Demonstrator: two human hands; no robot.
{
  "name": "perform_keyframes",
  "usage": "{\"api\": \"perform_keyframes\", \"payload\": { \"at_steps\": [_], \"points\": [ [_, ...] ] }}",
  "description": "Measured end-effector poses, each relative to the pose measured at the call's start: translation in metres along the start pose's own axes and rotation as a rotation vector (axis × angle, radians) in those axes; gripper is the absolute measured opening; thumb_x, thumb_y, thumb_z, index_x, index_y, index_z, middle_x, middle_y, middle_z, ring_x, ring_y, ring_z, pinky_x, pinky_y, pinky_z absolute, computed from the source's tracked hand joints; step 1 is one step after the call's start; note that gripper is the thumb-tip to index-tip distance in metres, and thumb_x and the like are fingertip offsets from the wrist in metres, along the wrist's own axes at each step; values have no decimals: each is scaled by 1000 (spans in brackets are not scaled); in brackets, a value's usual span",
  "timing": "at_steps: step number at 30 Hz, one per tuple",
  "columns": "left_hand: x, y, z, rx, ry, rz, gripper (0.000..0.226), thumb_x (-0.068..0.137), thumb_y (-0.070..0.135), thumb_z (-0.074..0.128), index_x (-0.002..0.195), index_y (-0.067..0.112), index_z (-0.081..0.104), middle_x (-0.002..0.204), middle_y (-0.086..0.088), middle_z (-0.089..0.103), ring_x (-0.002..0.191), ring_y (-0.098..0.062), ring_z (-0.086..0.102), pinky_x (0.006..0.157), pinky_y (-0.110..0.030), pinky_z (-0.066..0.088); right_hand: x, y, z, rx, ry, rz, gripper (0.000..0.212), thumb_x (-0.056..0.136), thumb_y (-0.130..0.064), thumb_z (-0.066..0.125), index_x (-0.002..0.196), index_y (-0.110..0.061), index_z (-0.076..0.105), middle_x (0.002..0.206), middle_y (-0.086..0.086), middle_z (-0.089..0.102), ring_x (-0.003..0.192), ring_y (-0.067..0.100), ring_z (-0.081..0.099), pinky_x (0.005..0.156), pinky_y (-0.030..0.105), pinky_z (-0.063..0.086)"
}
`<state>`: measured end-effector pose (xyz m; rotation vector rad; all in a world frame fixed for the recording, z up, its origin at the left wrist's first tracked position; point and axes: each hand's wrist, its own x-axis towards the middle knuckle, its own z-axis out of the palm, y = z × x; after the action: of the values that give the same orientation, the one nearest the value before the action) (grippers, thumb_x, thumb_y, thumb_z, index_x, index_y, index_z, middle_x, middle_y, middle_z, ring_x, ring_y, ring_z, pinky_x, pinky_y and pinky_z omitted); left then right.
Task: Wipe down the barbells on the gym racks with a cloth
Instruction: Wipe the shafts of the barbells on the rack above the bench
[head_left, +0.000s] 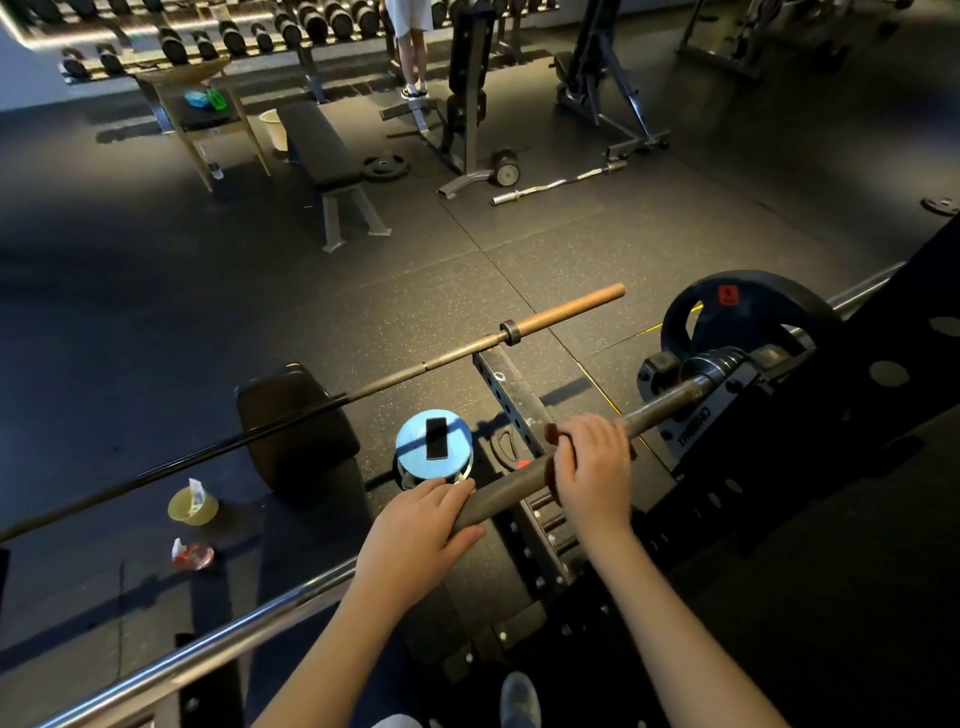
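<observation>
Seen from the head camera looking down, two bare forearms reach forward from the bottom edge to a dark barbell (498, 500). It slants from lower centre up to the black rack (841, 467) on the right. The left hand (421, 522) grips the free end of the thick sleeve, fingers curled over the top and thumb tucked beneath. The right hand (592, 467) sits just beyond it, palm down, fingers wrapped over the bar where sleeve meets shaft. Farther along, the bar rests in the rack beside a black weight plate (748, 317) with a red label. Just past the left hand stands a round blue disc (410, 447) carrying a dark phone (437, 439). A second barbell (457, 356) crosses above a black bench pad (296, 431). On the floor at left sit a yellow cup (192, 506) and a pinkish cup (193, 554).
</observation>
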<state>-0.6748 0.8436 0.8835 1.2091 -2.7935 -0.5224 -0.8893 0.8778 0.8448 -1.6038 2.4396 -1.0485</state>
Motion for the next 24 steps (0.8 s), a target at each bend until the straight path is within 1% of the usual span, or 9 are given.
{"api": "perform_keyframes", "payload": {
  "at_steps": [2,5,7,11,14,16,20,22,24],
  "points": [
    [-1,-2,1,11,7,6,61,90,55,35,144,25,41,139,8,51,129,-8,45,106,-24,30,-15,-30,13,64,25,31,32,97,-26,36,99,-12,65,103,0,64,110,19,57,110,50,37],
    [-7,-8,4,83,23,21,57,89,55,35,130,23,57,125,6,64,120,-15,57,102,-31,33,-38,-46,17,59,-86,-301,31,97,-25,38,101,-13,66,104,0,65,109,16,57,109,44,38],
    [-13,-15,4,162,31,5,53,86,56,35,119,25,63,114,9,68,110,-13,64,96,-33,35,-29,-30,9,49,-164,-386,29,98,-28,40,105,-16,65,106,-3,64,107,12,57,109,40,37],
    [-35,-33,8,198,75,-34,52,87,57,35,117,25,64,112,9,69,109,-14,65,95,-38,38,-16,-12,5,19,-129,-157,36,96,-37,35,109,-19,64,113,-5,63,115,12,55,116,48,23],
    [-50,-43,12,180,91,-90,61,96,62,20,121,24,62,117,8,68,113,-14,63,97,-40,40,-39,-45,21,83,-21,46,38,96,-33,35,113,-14,63,122,2,60,126,22,48,113,55,29],
    [-51,-45,12,154,115,-83,65,97,62,16,120,24,63,115,8,68,110,-13,64,93,-36,45,-59,-66,31,107,-63,-55,34,97,-29,37,114,-15,62,122,1,59,125,20,48,112,52,32],
    [-48,-41,6,148,147,-46,52,89,56,34,115,23,66,108,9,70,104,-11,66,83,-29,53,-44,-47,14,67,-210,-370,30,94,-34,44,110,-18,65,110,-5,62,108,10,53,110,35,31],
    [-49,-40,5,115,154,-31,49,90,53,36,115,23,66,109,9,70,105,-10,65,84,-28,53,-22,-30,4,41,-199,-298,32,92,-39,44,104,-19,66,104,-6,64,101,9,55,111,32,25],
    [-50,-39,2,104,169,-28,46,90,50,36,113,24,67,107,11,70,103,-8,65,82,-25,53,-19,-34,7,38,-127,-136,34,93,-38,39,99,-17,66,100,-5,65,99,13,59,114,39,23]
  ]
}}
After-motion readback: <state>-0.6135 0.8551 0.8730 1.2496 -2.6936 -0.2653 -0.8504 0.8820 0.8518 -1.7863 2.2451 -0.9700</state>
